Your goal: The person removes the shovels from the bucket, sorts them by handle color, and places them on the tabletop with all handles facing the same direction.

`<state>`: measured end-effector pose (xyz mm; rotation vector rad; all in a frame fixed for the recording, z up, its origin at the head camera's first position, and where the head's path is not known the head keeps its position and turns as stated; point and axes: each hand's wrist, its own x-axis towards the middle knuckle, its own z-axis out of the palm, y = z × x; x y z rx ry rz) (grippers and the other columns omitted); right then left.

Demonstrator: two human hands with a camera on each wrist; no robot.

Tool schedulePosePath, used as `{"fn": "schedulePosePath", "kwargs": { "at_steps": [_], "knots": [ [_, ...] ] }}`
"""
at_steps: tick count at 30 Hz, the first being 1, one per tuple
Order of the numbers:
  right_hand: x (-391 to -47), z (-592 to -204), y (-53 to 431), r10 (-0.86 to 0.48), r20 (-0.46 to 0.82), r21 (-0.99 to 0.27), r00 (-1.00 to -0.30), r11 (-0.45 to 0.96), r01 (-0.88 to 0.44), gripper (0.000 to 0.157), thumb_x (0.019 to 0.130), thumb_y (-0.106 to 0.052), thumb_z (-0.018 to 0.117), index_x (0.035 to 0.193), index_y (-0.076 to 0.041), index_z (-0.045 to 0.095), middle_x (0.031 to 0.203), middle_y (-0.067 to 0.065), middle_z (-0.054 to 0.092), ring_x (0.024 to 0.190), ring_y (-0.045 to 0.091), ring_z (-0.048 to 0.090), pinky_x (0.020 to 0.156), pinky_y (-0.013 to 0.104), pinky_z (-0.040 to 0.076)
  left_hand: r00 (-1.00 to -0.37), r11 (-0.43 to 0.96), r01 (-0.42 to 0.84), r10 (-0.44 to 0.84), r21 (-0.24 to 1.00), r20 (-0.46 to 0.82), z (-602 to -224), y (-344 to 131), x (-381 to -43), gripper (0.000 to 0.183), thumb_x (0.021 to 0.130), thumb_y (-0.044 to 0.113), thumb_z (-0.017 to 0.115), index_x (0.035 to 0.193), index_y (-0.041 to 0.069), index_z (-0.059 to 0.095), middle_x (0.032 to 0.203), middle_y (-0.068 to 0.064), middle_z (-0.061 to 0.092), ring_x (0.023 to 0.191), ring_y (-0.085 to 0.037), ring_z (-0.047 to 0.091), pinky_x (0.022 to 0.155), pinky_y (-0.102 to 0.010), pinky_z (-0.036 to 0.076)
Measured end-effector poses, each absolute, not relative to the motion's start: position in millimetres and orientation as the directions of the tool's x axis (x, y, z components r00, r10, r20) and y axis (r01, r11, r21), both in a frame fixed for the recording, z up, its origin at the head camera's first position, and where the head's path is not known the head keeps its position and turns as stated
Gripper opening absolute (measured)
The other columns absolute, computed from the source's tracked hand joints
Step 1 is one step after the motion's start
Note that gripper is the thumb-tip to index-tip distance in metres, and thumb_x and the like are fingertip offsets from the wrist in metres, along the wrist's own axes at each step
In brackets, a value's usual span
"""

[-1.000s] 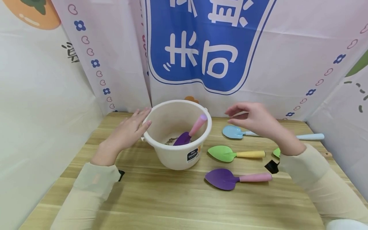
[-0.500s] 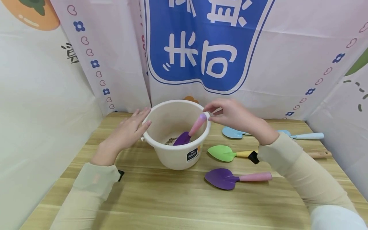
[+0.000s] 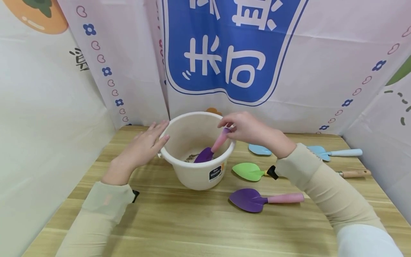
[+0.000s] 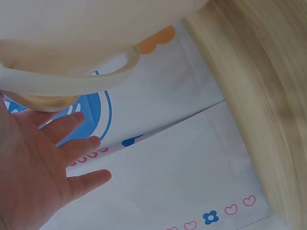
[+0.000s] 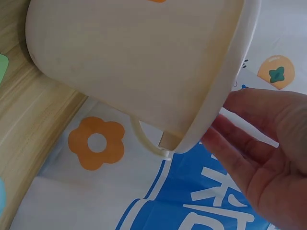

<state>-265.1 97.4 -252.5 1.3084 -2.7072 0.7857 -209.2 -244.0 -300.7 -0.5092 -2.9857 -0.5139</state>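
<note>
In the head view a purple trowel point(image 3: 204, 155) with a pink handle leans inside the white bucket point(image 3: 192, 176), its handle end up at the right rim. My right hand point(image 3: 248, 127) reaches over that rim with thumb and fingers curled round the handle end. In the right wrist view the bucket wall hides the trowel and the fingertips of my right hand point(image 5: 268, 148). My left hand point(image 3: 144, 144) rests against the bucket's left rim, fingers straight. The left wrist view shows my left hand point(image 4: 43, 163) with fingers spread beside the bucket's handle point(image 4: 67, 85).
A second purple trowel point(image 3: 248, 200), a green trowel point(image 3: 248, 172) and light-blue trowels point(image 3: 321, 151) lie right of the bucket. A wooden handle point(image 3: 356, 173) shows beyond my right sleeve. Behind the wooden table point(image 3: 179, 228) hangs a printed cloth point(image 3: 305, 71).
My right hand has moved left from above the blue trowel to the handle end of the trowel in the bucket. The left hand and the bucket have stayed in place.
</note>
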Motion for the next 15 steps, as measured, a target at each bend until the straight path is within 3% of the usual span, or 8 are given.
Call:
{"fn": "schedulePosePath", "kwargs": {
  "at_steps": [9, 15],
  "knots": [
    [-263.8, -249.5, 89.3, -0.705, 0.145, -0.347, -0.694, 0.621, -0.703, 0.025, 0.090, 0.006, 0.069, 0.113, -0.001, 0.075, 0.105, 0.009, 0.074, 0.089, 0.026, 0.064, 0.078, 0.035, 0.056, -0.944, 0.890, 0.330, 0.307, 0.314, 0.123, -301.1, -244.0, -209.6, 0.069, 0.110, 0.052, 0.026, 0.165, 0.010, 0.020, 0.168, -0.014, 0.021, 0.154, -0.042, 0.011, 0.117, -0.071, 0.013],
    [-262.4, -248.3, 86.8, -0.692, 0.116, -0.349, -0.712, 0.643, -0.682, 0.023, 0.093, 0.004, 0.068, 0.114, -0.002, 0.076, 0.105, 0.009, 0.074, 0.093, 0.027, 0.064, 0.083, 0.037, 0.056, -0.944, 0.890, 0.330, 0.307, 0.314, 0.123, -300.9, -243.6, -209.1, 0.069, 0.110, 0.052, 0.026, 0.165, 0.010, 0.021, 0.168, -0.013, 0.021, 0.154, -0.042, 0.011, 0.117, -0.071, 0.013]
  ]
}}
